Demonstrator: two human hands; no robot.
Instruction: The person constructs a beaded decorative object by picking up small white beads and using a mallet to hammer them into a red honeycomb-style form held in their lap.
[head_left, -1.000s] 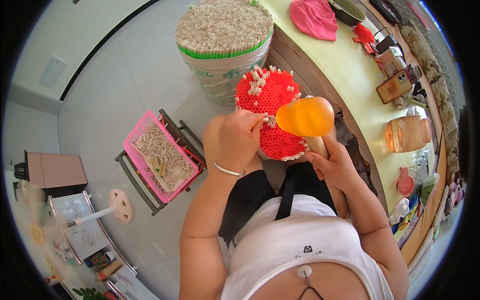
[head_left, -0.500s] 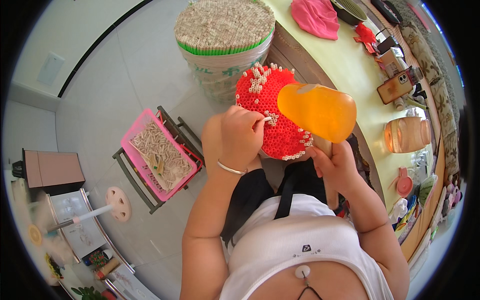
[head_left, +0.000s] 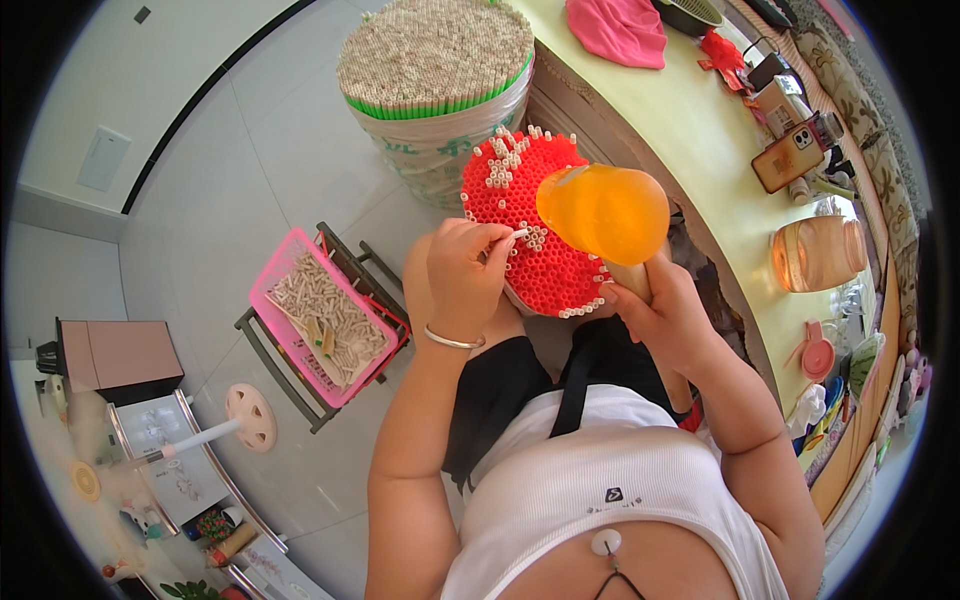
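Nearest us, past the white top and dark shorts, the right hand (head_left: 655, 305) grips the handle of a mallet (head_left: 605, 215), its orange head over the right part of a red bundle (head_left: 560, 280). We cannot tell whether head and bundle touch. The left hand (head_left: 468, 268) pinches a pale plug (head_left: 519, 233) between thumb and finger, just beside a small cluster of plugs standing in the bundle's middle; whether its tip has entered a tube, we cannot make out. The bundle sits between the knees.

Risks, as we judge them: a blow landing off-line could catch the pinching fingers, since mallet head and plug are so near; a plug held askew could tip or split the tube wall; knees slackening could let the bundle tilt.

Left of the knees, a pink basket (head_left: 290, 345) of loose plugs rests on a dark frame over pale floor tiles. To the right, a yellowish tabletop (head_left: 720, 200) curves away, carrying a jar (head_left: 815, 252) of amber tint, a phone (head_left: 790, 157) and, farther, a pink cloth (head_left: 620, 30). Beyond the bundle, a wrapped drum (head_left: 430, 130) stands, its green-rimmed top packed with pale ends.
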